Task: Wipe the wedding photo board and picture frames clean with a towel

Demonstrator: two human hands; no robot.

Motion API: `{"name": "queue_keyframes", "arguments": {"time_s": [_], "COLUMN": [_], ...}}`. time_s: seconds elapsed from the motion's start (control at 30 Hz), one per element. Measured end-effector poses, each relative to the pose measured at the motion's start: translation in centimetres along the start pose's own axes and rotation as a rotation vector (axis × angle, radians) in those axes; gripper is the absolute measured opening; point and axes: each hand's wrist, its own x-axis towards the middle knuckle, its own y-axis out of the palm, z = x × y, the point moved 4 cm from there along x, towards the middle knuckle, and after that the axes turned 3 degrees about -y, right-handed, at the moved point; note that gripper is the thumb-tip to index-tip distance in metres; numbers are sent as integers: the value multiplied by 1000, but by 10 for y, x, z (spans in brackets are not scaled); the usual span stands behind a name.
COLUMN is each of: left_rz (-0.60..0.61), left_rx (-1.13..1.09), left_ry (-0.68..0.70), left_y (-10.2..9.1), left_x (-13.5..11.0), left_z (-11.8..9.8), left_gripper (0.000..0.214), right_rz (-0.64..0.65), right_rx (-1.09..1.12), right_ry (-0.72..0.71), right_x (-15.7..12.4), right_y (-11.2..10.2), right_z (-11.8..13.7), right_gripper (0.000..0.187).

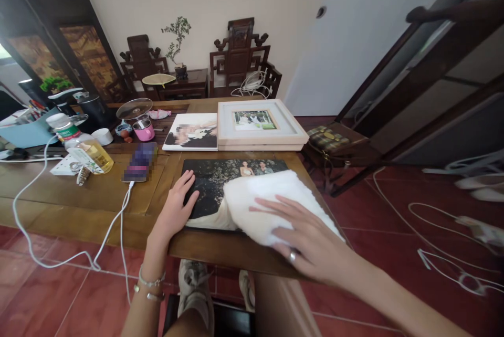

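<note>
A dark photo panel [208,185] with a couple in pale and dark clothes lies flat at the table's front edge. My left hand [175,208] rests on its left edge, fingers stretched out and thumb apart. Over the panel's right and lower part spreads a thick white cloth [252,190], which hides much of the picture. My right hand [303,232] has the cloth by its near side, fingers extended across the top and thumb low at the edge. A ring shows on that hand. Behind the panel are a white-edged photo board [192,140] and a pale framed photo [289,129].
To the left are a charging phone [139,161], a bottle of yellow liquid [92,150], a pink cup [144,129] and a blue box [31,135]. A white cable [29,245] hangs off the table. A plaid bag [326,137] sits on the right.
</note>
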Motion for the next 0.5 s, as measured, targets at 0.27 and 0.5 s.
{"name": "queue_keyframes", "arguments": {"time_s": [0.27, 0.5], "left_rz": [5, 4], "left_rx": [15, 6], "left_ry": [-9, -6], "left_y": [1, 1], "left_x": [-1, 0], "left_z": [1, 1], "left_gripper": [44, 43], "right_rz": [-92, -76], "right_rx": [-122, -1], "right_ry": [130, 40], "right_x": [15, -4], "right_y": [9, 7], "right_z": [-46, 20], "right_gripper": [21, 21]}}
